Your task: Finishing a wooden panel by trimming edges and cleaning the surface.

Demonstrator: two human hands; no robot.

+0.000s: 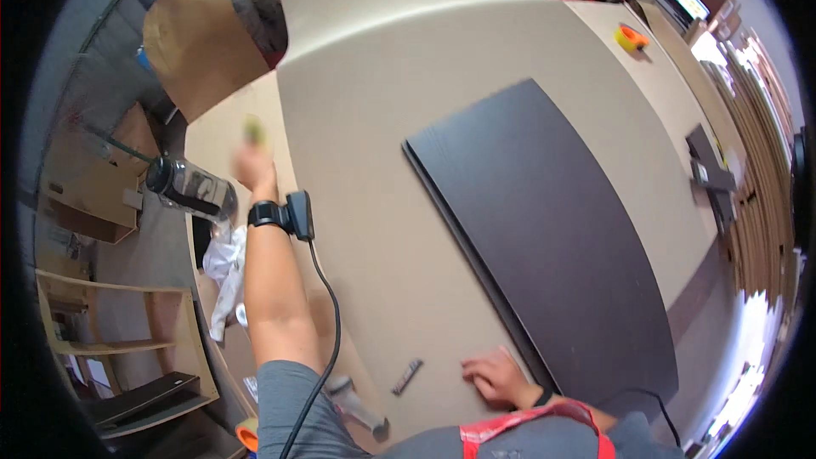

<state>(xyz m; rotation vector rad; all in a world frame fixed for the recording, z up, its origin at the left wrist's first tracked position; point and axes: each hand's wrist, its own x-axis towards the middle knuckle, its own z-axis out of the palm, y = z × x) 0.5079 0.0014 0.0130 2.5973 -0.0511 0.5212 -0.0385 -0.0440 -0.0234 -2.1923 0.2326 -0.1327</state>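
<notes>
My left arm reaches forward to the far left of the tan work surface (365,229). My left hand (254,168) is smeared by motion, its fingers closed round a small yellow-green object (254,130) too blurred to name. My right hand (500,376) rests on the surface with its fingers a little apart and nothing in them. Close beside it lies a large dark brown panel (544,238), which looks stacked on another. A short dark stick-like piece (407,376) lies to the left of my right hand. Nearer my body is a greyish tool (357,408), partly covered by my sleeve.
A clear jar with a black lid (191,187) and a white plastic bag (225,268) sit along the left edge. An orange tape roll (630,39) and a dark tool (712,178) lie at the right. Cardboard sheets (756,212) stand beyond. A cable hangs from my left wrist.
</notes>
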